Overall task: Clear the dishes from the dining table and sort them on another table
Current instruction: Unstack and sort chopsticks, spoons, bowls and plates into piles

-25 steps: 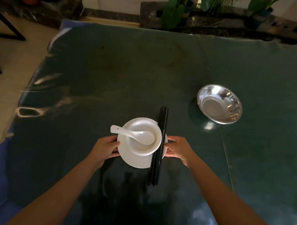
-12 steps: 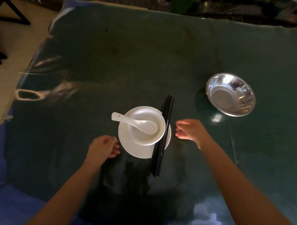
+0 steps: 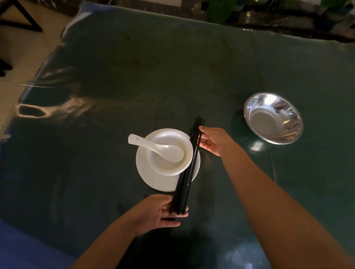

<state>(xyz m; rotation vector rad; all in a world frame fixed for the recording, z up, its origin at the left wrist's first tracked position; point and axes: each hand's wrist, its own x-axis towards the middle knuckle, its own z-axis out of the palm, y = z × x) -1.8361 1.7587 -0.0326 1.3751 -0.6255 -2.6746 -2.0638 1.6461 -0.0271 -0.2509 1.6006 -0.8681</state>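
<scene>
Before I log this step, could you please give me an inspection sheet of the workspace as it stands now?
Surface: table under a dark green glossy cover, with glare patches at the left.
Job's things: white bowl on a white plate; white spoon in the bowl; black chopsticks lying across the plate's right edge; steel bowl apart, far right.
Clutter: nothing seen.
Grips: left hand holds the chopsticks' near ends; right hand touches their far ends with straight fingers.
Cables: nothing seen.
Surroundings: plants on a dark ledge behind; tiled floor to the left.
</scene>
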